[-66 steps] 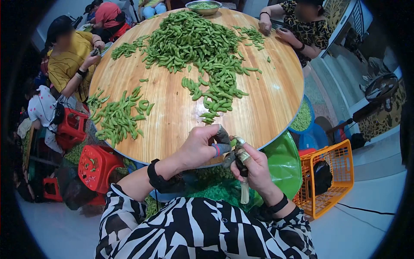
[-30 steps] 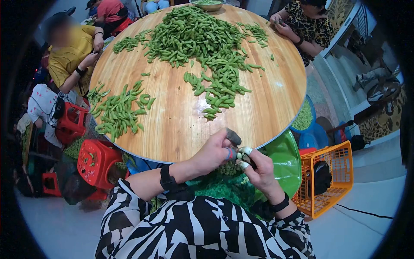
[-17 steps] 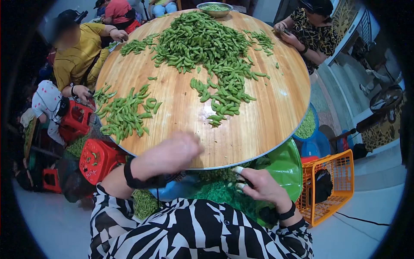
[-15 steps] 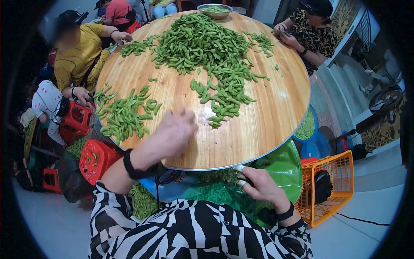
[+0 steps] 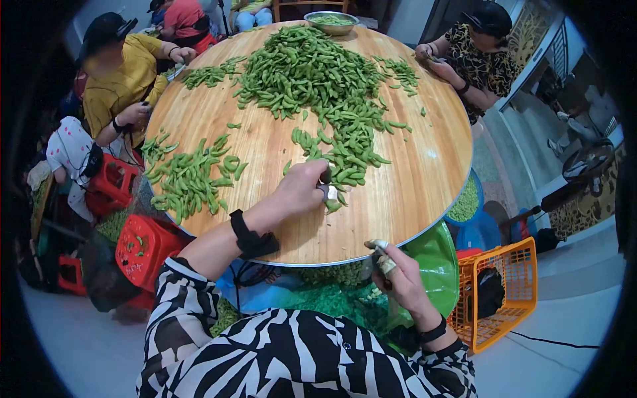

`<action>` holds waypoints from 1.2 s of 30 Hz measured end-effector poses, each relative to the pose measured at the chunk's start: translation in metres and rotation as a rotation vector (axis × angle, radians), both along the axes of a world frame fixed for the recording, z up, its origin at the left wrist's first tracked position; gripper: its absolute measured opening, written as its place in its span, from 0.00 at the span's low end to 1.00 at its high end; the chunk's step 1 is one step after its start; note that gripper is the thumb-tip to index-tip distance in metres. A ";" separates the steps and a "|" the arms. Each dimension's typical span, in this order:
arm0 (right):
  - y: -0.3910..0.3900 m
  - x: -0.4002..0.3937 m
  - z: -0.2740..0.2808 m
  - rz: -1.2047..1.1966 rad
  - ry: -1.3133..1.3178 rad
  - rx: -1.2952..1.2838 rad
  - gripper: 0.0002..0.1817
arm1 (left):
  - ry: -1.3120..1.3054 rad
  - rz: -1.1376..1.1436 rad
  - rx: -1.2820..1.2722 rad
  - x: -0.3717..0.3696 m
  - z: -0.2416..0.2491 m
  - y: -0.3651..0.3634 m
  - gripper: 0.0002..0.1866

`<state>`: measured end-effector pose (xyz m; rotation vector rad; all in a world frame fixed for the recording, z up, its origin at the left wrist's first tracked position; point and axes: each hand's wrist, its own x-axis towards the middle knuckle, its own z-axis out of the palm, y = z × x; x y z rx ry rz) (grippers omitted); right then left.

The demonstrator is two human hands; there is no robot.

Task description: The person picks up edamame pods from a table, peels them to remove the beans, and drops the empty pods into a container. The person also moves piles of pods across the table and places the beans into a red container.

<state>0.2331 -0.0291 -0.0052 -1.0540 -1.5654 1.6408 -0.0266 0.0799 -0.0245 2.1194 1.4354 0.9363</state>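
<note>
Fingertips of the left hand [image 5: 302, 189] press together on an edamame pod [image 5: 334, 205] at the near tip of the long pod trail [image 5: 345, 142] on the round wooden table [image 5: 424, 172]; the fingers wear grey and blue covers. Half a second ago this hand hung blurred over bare wood, short of the trail, and a second before that it met the right hand at the table edge. The right hand [image 5: 398, 278] is now alone below the rim, curled shut around something pale and taped, possibly a small tool, though the view is too blurred to be sure. Three heaps of pods lie on the table: the big central pile [image 5: 302, 63] feeding the trail, a loose heap [image 5: 192, 176] at the left edge, and a small scatter [image 5: 401, 69] at the far right. Four other people are at least partly in view round the rim: one in yellow [image 5: 119, 79], one in a dark patterned top [image 5: 474, 60], one in red [image 5: 179, 16], and one in white with dots [image 5: 66, 149]. A metal bowl [image 5: 332, 26] at the far edge holds green pods or beans. Beneath the table a green tub [image 5: 431, 265] holds green shelled matter, a blue basin [image 5: 474, 215] holds pale green beans, an orange crate [image 5: 514, 292] holds a dark bag, and two red stools [image 5: 142, 249] stand at left.
</note>
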 end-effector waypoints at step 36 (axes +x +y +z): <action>0.009 -0.023 -0.009 -0.113 0.289 -0.093 0.21 | -1.273 -0.220 -0.854 0.050 -0.004 -0.062 0.06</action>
